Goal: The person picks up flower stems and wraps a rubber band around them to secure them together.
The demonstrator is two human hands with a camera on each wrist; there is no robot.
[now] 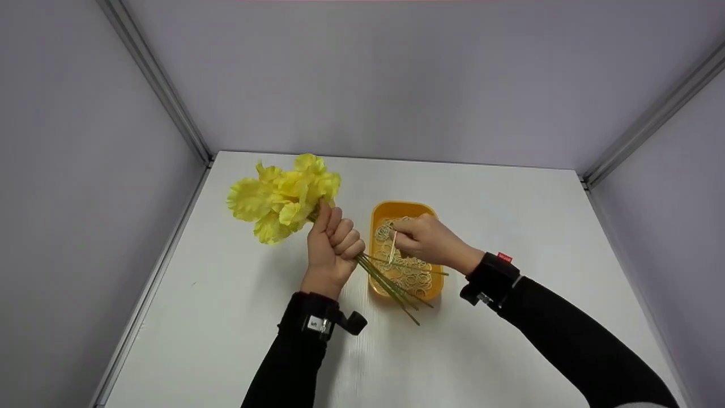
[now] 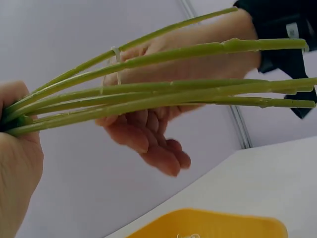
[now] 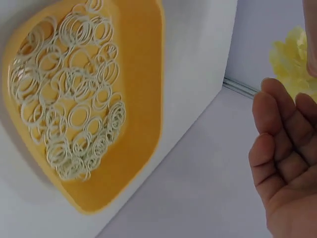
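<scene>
Yellow artificial flowers [image 1: 283, 195] were bunched in the left hand [image 1: 331, 243], whose grip was curled tight around the green stems [image 1: 391, 280] just below the blooms, thumb up along them. The stems fanned out from that fist, slanting down and to the right across the near end of an orange tray [image 1: 380, 211] that sat on the white counter [image 1: 510, 340]. The tray held a heap of pale rubber bands [image 3: 69, 99], loosely piled and covering most of its floor. Over the tray hovered the right hand [image 1: 427, 241], its grip pinching one rubber band [image 1: 392, 248] stretched thin between thumb and finger, just above the stems; the left wrist view showed a pale band [image 2: 117, 62] looped over the upper stems, with the right hand's fingers [image 2: 148, 136] lying behind them. The stem ends stuck out past the tray's near rim, standing between the right hand and the open counter in front. Grey walls closed in the counter on the left, the back and the right, with metal rails in the corners. Bare counter lay wide to the right of the tray and towards the near edge, and a narrower strip ran left of the flowers.
</scene>
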